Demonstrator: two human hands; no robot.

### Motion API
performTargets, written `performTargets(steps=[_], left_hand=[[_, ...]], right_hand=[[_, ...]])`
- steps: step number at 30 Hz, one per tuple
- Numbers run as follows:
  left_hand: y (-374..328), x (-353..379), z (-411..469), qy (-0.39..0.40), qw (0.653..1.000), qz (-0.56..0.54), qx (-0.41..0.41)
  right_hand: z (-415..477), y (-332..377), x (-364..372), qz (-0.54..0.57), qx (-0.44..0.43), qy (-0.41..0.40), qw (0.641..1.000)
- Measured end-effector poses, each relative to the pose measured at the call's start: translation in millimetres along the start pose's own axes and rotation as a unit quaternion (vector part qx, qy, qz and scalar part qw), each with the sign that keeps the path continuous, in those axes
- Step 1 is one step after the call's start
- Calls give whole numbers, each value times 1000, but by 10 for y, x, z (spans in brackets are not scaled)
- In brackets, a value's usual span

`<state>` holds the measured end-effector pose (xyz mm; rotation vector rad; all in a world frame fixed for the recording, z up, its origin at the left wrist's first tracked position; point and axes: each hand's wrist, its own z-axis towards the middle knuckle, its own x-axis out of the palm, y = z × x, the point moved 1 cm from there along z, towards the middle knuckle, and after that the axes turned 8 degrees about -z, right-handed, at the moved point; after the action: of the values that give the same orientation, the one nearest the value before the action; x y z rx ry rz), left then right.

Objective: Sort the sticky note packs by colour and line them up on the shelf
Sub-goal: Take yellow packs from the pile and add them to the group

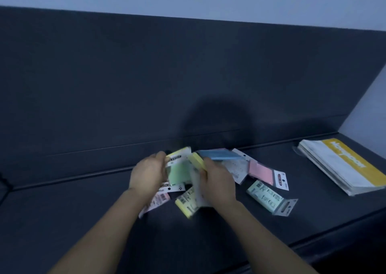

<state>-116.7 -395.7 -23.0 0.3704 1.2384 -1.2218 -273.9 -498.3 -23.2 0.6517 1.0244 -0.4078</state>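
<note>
Several sticky note packs lie in a loose heap on the dark shelf (83, 206). My left hand (147, 172) grips a green pack (179, 172), held up with its header card on top. My right hand (217, 179) holds a yellow pack (197, 159) by its clear wrapper, beside the green one. A blue pack (221, 155) sits just behind my right hand. To the right lie a pink pack (264, 172) and a mint pack (269, 196), face down. Another yellow pack (184, 203) and a pink pack (155, 200) rest under my wrists. The picture is blurred by motion.
A stack of flat white and yellow paper packets (342, 165) lies at the shelf's right end. A tall dark back panel (167, 75) rises behind the shelf. The shelf's front edge runs down at the lower right.
</note>
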Motion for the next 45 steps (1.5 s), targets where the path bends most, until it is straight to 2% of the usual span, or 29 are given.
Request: performTargets(steps=[3,6,9,12,14,18,26,30,34,45], left_hand=[[86,-182,-120,-90,985,-119,-89],[140,-366,-280,-137,942,-246,-181],[251,-506,-486,-153,883,-377,-236],[373,-663,-722,-158,798,-505,-288],[443,-799,-891,-165,762,-549,-301],[626,-1107,-1276,-191,723,-579,-325],[1063,-1755,-2079,-280,714,-545,-339],[1291,-2116,-2522,-316,718,-520,-337],[1628,-2444,-2983,-341,728,-480,-351],[2420,-3095,-3928,-406,720,-436,-356]], right_hand=[[-23,183,56,31,-9,1,999],[-34,426,57,76,-18,-6,997],[-25,703,11,140,-23,-1,990],[-63,1017,31,183,-29,26,982],[-131,1240,67,200,-40,36,978],[-341,1715,126,251,-59,64,964],[-786,2740,205,266,-135,117,947],[-1055,3287,256,296,-166,108,934],[-1337,3809,339,330,-167,120,921],[-1899,5029,594,364,-172,154,902]])
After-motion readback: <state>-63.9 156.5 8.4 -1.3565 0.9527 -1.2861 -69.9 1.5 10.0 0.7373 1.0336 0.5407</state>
